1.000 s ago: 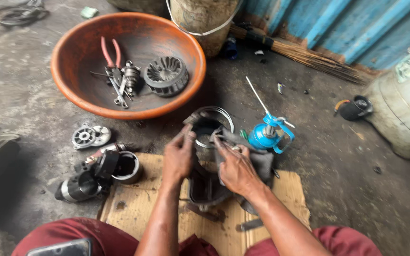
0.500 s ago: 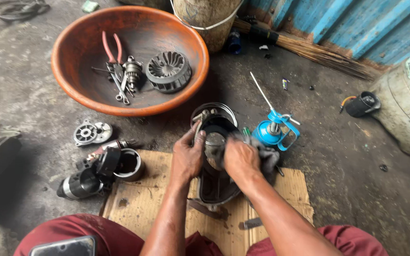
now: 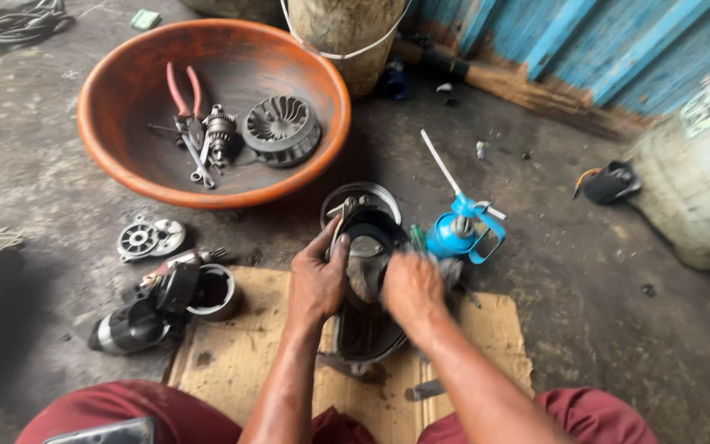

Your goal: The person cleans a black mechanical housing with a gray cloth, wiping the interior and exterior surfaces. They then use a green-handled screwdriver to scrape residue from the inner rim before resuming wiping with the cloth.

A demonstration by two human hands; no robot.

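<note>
The left hand (image 3: 315,284) grips the near left rim of a dark metal housing (image 3: 363,329), thumb and fingers pinching its edge, while the right hand (image 3: 411,288) is curled and pressed into the housing's open mouth — whether it clutches a rag there I cannot tell, the fingers being blurred. The housing stands on a sheet of cardboard (image 3: 486,329) at the centre, just ahead of the knees. At 2 o'clock from the hands, just beside the housing, sits a blue oil can (image 3: 454,234) with a long white spout. At 9 o'clock lie a steel ring (image 3: 211,292) and a dark motor body (image 3: 129,325), with a round end plate (image 3: 149,238) beyond them. At 11 o'clock — well apart — an orange basin (image 3: 125,177) holds red-handled pliers (image 3: 182,94), a wrench, a small armature and a finned fan wheel (image 3: 281,130).
</note>
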